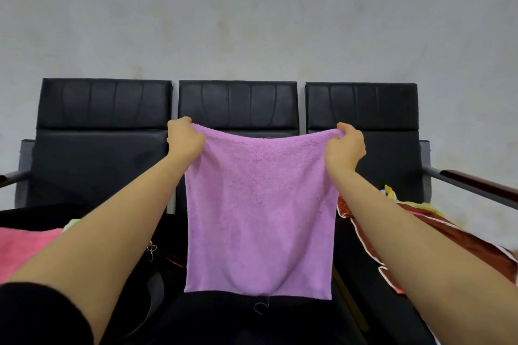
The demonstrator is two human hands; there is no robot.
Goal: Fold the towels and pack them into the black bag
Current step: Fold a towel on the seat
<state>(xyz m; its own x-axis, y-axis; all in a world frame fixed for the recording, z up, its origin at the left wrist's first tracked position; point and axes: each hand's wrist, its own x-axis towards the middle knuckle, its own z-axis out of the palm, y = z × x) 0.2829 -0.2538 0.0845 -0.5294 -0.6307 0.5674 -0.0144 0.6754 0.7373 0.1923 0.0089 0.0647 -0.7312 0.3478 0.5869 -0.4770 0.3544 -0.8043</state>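
Got the purple towel (259, 218) hanging over the middle seat (238, 105), my left hand (185, 138) and right hand (346, 147) each pinching a top corner so it drops flat, ready to fold.

The single head-worn view looked forward and slightly down — close over both outstretched forearms — facing a row of black seats (238, 109) against a wall (252, 14).
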